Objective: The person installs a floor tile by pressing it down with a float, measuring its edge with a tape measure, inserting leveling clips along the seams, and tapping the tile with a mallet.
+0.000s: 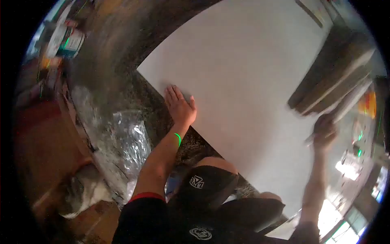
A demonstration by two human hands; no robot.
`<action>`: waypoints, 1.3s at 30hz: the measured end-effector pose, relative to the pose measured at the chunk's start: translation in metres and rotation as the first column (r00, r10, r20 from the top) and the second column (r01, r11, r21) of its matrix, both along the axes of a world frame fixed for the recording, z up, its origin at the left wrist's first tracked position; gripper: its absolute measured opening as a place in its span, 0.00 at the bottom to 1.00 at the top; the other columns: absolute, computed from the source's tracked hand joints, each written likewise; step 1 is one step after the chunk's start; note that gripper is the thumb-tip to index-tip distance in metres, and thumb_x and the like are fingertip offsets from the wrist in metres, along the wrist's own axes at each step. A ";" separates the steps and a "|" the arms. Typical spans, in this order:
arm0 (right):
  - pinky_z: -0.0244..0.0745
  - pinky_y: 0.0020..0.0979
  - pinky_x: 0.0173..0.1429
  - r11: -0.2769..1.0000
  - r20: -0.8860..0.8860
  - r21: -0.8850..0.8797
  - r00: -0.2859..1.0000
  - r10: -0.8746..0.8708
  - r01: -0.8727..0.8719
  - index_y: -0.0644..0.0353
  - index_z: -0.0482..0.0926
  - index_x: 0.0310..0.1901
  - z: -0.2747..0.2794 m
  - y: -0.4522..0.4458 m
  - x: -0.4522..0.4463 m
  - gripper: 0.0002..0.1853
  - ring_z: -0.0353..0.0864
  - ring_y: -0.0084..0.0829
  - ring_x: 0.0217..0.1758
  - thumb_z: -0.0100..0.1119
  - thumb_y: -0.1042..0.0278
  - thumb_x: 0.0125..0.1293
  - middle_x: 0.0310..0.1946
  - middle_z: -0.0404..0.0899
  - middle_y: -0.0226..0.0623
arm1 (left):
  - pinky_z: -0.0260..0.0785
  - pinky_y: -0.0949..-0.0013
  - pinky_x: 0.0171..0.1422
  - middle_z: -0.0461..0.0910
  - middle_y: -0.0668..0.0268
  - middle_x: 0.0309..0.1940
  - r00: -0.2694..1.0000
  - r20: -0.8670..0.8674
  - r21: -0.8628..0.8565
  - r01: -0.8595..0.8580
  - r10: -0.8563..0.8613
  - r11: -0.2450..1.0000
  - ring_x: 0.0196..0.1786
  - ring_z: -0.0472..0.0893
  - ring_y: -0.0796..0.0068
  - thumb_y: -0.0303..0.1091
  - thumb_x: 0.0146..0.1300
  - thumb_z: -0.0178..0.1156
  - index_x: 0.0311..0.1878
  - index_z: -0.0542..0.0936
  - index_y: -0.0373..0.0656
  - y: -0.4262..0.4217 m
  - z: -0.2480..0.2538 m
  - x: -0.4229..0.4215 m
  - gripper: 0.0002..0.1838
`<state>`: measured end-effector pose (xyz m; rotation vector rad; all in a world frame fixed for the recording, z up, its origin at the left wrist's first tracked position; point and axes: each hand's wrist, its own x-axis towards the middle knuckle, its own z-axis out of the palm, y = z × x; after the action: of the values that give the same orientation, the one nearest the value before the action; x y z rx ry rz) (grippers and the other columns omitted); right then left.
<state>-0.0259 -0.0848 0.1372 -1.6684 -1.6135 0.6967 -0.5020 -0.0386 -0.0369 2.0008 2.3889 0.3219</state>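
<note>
A wide white sheet (235, 73) is spread across a dark, worn surface (105, 57), reaching from the person's knees to the far side. It looks laid out, with no cut or fold visible in its middle; blur hides whether anything is left unfinished at the right. The left hand (179, 106) is open, palm down on the sheet's near left edge. The right hand (325, 130) is beside a blurred dark slab (325, 77) at the right; whether it grips anything, I cannot tell. Crumpled clear plastic (136, 142) lies near left.
</note>
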 end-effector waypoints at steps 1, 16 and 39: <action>0.70 0.35 0.40 0.991 0.311 -0.096 0.949 -0.057 0.091 0.60 0.74 0.40 -0.035 -0.020 -0.031 0.17 0.72 0.36 0.34 0.42 0.54 0.72 0.33 0.76 0.41 | 0.37 0.50 0.77 0.46 0.45 0.73 0.999 0.013 -0.004 -0.041 0.041 0.999 0.76 0.42 0.47 0.50 0.65 0.49 0.70 0.52 0.28 -0.002 -0.004 0.002 0.40; 0.69 0.29 0.36 0.951 -0.530 -0.044 0.814 0.237 -0.306 0.58 0.71 0.44 0.012 0.108 -0.118 0.17 0.72 0.25 0.34 0.38 0.53 0.74 0.30 0.71 0.29 | 0.33 0.52 0.78 0.42 0.44 0.73 0.972 0.114 -0.144 -0.190 0.207 0.971 0.77 0.40 0.48 0.48 0.64 0.50 0.70 0.49 0.27 0.002 -0.009 0.011 0.41; 0.73 0.47 0.44 0.958 0.158 -0.165 0.953 0.260 -0.234 0.54 0.52 0.71 -0.040 0.096 -0.123 0.28 0.79 0.48 0.36 0.39 0.61 0.71 0.33 0.79 0.54 | 0.31 0.51 0.78 0.42 0.41 0.73 0.990 0.142 -0.168 0.006 0.019 0.986 0.77 0.38 0.47 0.53 0.64 0.49 0.70 0.51 0.24 0.059 0.027 0.018 0.44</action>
<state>-0.1493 0.0114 0.0971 -1.6864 -1.9651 0.8246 -0.4842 0.0200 -0.0098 1.8327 2.2547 0.2457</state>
